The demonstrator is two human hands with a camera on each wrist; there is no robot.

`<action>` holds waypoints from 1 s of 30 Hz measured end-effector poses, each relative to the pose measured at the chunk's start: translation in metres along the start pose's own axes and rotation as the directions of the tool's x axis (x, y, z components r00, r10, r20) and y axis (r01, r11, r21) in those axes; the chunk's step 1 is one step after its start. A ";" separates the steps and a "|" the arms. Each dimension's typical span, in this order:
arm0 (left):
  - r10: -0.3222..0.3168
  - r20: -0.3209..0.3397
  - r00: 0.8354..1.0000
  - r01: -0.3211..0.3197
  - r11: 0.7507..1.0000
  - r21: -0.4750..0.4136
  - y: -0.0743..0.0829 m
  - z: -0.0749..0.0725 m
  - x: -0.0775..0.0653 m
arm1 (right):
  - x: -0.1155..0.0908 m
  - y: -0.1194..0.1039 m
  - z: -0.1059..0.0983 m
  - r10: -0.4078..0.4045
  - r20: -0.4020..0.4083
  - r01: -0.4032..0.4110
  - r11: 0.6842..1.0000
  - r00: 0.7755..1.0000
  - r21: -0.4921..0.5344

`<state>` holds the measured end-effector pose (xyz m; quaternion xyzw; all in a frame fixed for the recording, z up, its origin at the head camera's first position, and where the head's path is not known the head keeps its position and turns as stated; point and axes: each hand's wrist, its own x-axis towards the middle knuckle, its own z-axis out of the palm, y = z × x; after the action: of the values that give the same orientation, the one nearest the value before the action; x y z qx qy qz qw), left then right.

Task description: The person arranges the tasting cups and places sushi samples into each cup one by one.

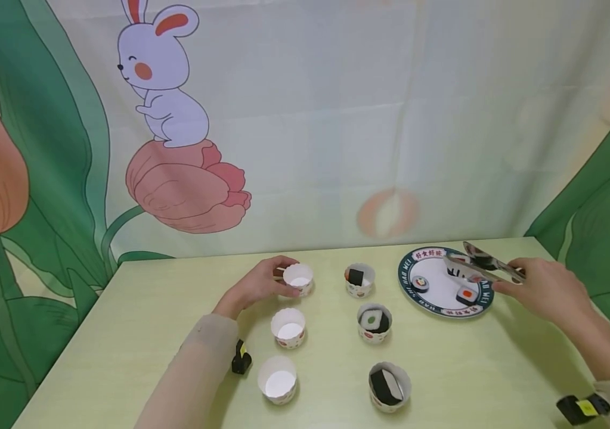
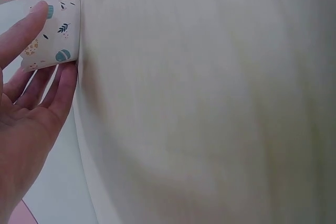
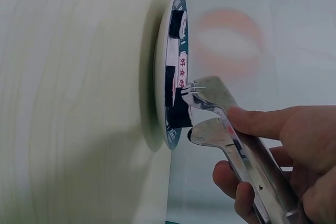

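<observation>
My left hand (image 1: 255, 285) holds the white paper cup (image 1: 298, 288) at the back left, thumb on one side and fingers on the other. That cup (image 2: 62, 30) has small printed patterns in the left wrist view. In my right hand (image 1: 548, 291) is a pair of metal tongs (image 3: 257, 174), one tip forked and the other spoon-like. The tips are apart over the round plate (image 1: 408, 285), close to a toy sushi piece (image 1: 454, 270). A round sushi roll (image 1: 420, 284) and an orange-centred piece (image 1: 467, 295) also lie on the plate.
Two more paper cups, a middle one (image 1: 288, 328) and a front one (image 1: 278, 380), stand in the left column. The right column has a back cup (image 1: 359, 290), a middle cup (image 1: 373, 337) and a front cup (image 1: 389, 405), each with toy sushi inside. A printed cloth (image 1: 305, 149) hangs behind.
</observation>
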<state>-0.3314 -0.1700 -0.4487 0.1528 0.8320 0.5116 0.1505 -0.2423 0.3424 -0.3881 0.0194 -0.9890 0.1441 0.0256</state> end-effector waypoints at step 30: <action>0.015 -0.009 1.000 -0.015 1.000 0.013 -0.003 -0.003 -0.001 | 0.005 -0.002 0.003 -0.045 0.031 0.045 0.999 0.999 -0.022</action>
<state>-0.3315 -0.1738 -0.4500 0.1579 0.8349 0.5079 0.1418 -0.2468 0.3396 -0.3900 0.0436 -0.9902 0.1321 0.0138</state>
